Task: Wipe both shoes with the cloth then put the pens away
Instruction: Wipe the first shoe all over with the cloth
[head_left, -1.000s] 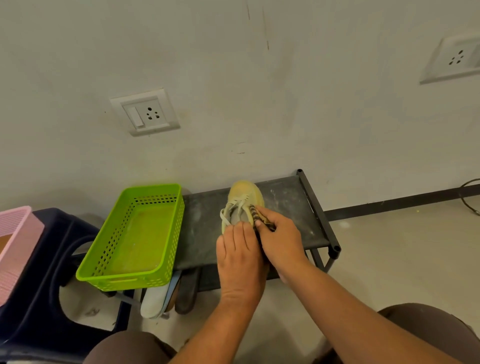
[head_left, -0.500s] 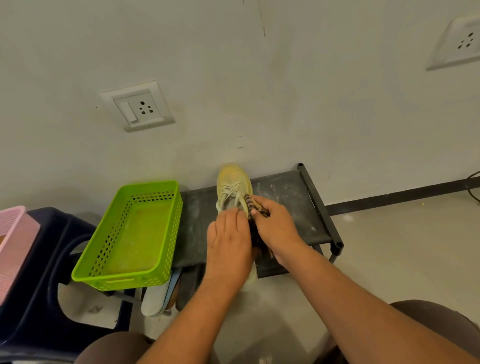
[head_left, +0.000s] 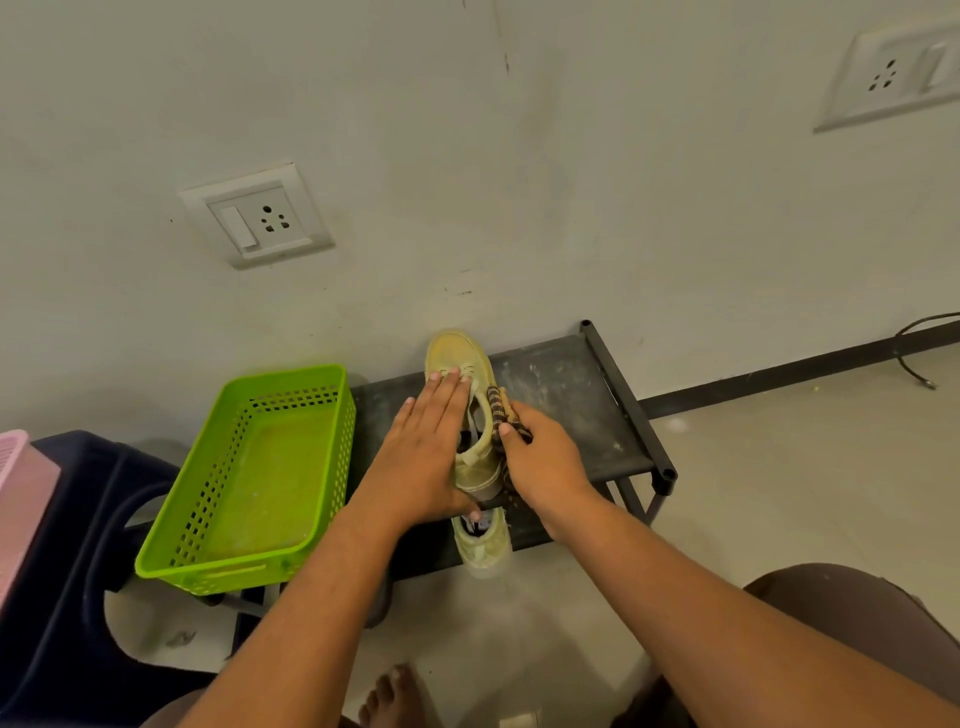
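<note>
A pale yellow shoe (head_left: 457, 358) lies on the dark rack shelf (head_left: 566, 395), toe toward the wall. My left hand (head_left: 421, 457) rests flat on its left side, fingers straight and reaching the laces. My right hand (head_left: 540, 462) grips a brown patterned cloth (head_left: 500, 408) against the shoe's right side. A second pale shoe (head_left: 483, 545) shows below my hands at the shelf's front edge. No pens are visible.
A green perforated basket (head_left: 249, 478) sits at the rack's left end. A dark blue stool (head_left: 67, 545) and a pink basket (head_left: 15, 488) stand further left. The wall with sockets (head_left: 260, 218) is just behind. My bare foot (head_left: 389, 696) is on the floor.
My left hand has slid forward along the shoe toward its toe and flattened out. My right hand with the cloth has stayed at the shoe's right side. The second shoe now shows.
</note>
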